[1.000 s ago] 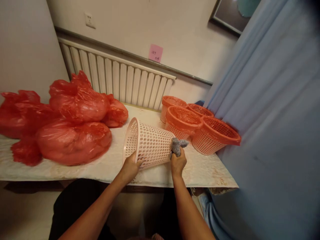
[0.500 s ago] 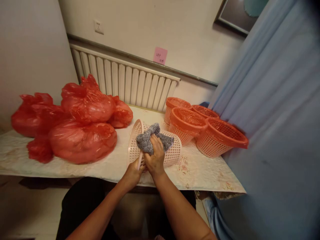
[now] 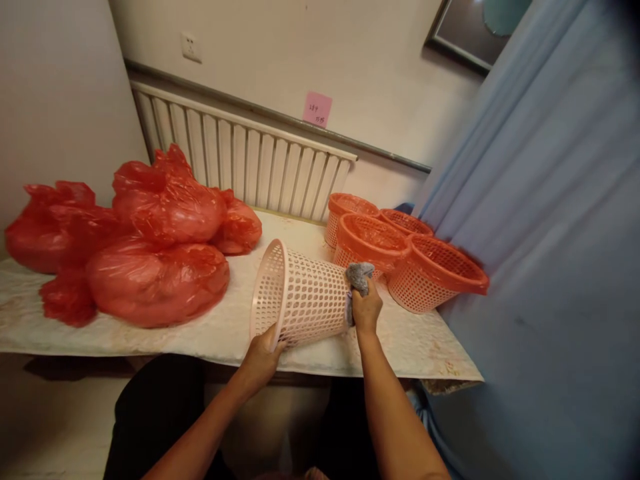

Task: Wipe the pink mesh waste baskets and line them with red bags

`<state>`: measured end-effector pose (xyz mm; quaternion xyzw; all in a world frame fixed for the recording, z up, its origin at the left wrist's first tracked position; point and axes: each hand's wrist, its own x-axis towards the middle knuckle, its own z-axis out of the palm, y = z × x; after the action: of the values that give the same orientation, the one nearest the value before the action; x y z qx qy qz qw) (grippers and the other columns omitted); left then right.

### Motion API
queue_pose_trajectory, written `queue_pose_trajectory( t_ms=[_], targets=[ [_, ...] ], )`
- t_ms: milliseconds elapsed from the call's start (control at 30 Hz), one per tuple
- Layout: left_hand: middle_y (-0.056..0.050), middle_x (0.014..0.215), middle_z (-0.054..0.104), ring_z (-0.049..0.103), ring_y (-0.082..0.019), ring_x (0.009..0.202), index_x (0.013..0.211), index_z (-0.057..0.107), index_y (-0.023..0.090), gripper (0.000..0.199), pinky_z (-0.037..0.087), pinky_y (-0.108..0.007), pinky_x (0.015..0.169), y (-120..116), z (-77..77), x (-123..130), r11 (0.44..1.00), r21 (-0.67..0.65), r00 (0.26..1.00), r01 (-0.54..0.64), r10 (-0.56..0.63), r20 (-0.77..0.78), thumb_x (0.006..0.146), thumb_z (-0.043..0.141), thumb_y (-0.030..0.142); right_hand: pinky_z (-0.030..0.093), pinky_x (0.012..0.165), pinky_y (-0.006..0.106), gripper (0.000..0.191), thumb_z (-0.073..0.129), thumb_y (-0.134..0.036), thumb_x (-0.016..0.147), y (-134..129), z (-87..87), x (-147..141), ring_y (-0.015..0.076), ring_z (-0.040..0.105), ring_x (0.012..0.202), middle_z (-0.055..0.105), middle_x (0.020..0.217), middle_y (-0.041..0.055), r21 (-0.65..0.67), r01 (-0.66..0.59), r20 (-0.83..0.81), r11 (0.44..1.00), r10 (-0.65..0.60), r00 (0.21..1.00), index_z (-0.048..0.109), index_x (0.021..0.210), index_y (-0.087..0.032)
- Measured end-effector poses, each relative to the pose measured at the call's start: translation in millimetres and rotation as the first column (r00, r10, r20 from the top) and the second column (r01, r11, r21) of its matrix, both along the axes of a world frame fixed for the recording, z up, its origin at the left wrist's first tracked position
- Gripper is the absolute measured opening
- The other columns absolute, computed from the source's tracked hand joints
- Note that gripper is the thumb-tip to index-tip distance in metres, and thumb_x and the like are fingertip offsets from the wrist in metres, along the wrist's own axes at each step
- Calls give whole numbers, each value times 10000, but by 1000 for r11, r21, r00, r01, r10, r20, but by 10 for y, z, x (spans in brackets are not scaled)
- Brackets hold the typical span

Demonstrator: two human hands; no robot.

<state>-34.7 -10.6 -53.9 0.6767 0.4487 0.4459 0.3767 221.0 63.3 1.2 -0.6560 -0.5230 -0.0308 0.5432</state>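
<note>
A pale pink perforated basket [image 3: 315,293] lies on its side in the middle, its mouth facing left. My left hand [image 3: 263,357] grips its rim at the lower front. At the basket's base, on the right, my right hand [image 3: 367,305] is closed on a grey speckled cloth [image 3: 360,275] and presses it against the bottom end. Part of the cloth is hidden behind the fingers.
Several red plastic bags [image 3: 160,280], full and knotted, are heaped on the left of the cloth-covered table [image 3: 410,340]. Several baskets with red liners [image 3: 373,240] stand at the back right, beside a blue curtain [image 3: 540,267]. A radiator [image 3: 245,157] is behind.
My right hand has moved the grey cloth from the basket's side, near the rim, rightward to its base. My left hand still grips the rim. The view has shifted slightly.
</note>
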Motion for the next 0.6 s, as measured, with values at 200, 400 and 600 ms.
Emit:
queue_pose_trajectory(
  t_ms=[200, 400, 600],
  targets=[
    [-69, 1132, 718, 614, -280, 1129, 1090, 666, 177, 363, 417, -433, 1061, 16, -17, 0, 1000, -13, 999, 7, -6, 43, 751, 542, 221, 443, 976, 409, 500, 502, -226, 748, -416, -427, -242, 267, 581, 1151, 636, 1231, 131, 91, 77, -103, 993, -68, 992, 594, 1233, -150],
    [-74, 1121, 721, 645, -280, 1057, 1106, 670, 170, 351, 459, -420, 1010, 25, 46, 5, 999, 17, 996, 48, -49, 74, 794, 520, 228, 404, 1068, 499, 571, 491, -121, 765, -833, -686, -1069, 258, 462, 1313, 519, 1382, 130, 263, -348, 207, 900, 299, 931, 485, 1333, -179],
    [-78, 1061, 728, 656, -262, 1011, 1125, 632, 168, 341, 478, -396, 978, 28, -96, -3, 995, 71, 997, 71, -73, 22, 820, 483, 203, 403, 1075, 513, 566, 516, -144, 805, -711, -334, -1373, 250, 478, 1294, 531, 1364, 126, 354, -405, 188, 843, 360, 914, 450, 1365, -191]
  ],
)
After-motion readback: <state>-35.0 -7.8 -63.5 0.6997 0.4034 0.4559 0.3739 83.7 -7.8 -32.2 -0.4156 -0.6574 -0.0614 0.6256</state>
